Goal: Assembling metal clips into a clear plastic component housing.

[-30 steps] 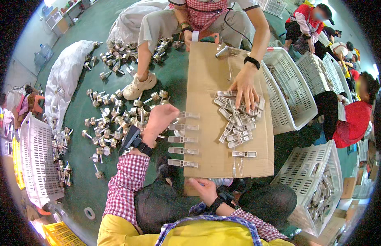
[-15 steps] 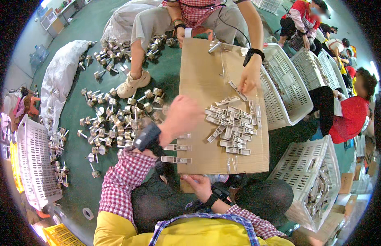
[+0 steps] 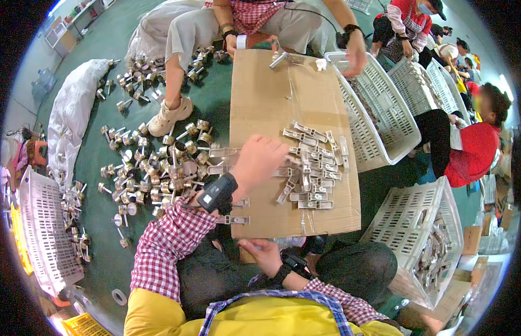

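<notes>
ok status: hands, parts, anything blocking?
Left hand reaching over the cardboard sheet to the metal clip pile, grip hidden. Right hand at near edge, nothing visible in it. No obstruction.

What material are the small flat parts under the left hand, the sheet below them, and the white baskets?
Flat parts: likely metal, bright silver-grey with shiny glints. Sheet beneath: brown corrugated cardboard, matte, with fold creases and clear tape. White baskets: probably moulded plastic, with regular lattice walls. The left hand reaches over the parts.
</notes>
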Tool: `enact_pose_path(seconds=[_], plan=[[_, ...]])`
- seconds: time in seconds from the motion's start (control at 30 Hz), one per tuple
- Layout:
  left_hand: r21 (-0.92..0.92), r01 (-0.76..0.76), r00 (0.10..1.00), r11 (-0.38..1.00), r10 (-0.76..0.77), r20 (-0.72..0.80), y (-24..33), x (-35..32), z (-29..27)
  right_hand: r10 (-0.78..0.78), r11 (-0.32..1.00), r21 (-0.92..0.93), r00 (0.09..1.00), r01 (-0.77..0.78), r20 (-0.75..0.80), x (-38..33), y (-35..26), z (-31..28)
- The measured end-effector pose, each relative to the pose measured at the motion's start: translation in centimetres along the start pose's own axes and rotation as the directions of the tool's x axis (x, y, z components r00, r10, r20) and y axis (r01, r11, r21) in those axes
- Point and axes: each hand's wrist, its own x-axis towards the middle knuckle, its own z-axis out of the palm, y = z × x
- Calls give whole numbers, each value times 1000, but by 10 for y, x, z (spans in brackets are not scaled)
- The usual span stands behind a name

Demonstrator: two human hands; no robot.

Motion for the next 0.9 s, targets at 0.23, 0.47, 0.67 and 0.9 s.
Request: enact_pose_path(seconds=[0.23,0.47,0.67,0.9], plan=[[-756,398,796,520,-606,2,-59,-8,-49,97,991,-98,995,-94,23,1,-4,1],[-887,450,625,106,-746,228,-113,-72,-27,114,984,-135,993,-116,-23,-3,-15,1],[-885,463,586,51,-767,263,-108,-76,-14,53,994,-89,998,-56,-37,-3,-18,2],[-902,432,585,10,-764,271,-109,-77,-10,66,997,-31,998,-67,-17,-1,-3,-2]])
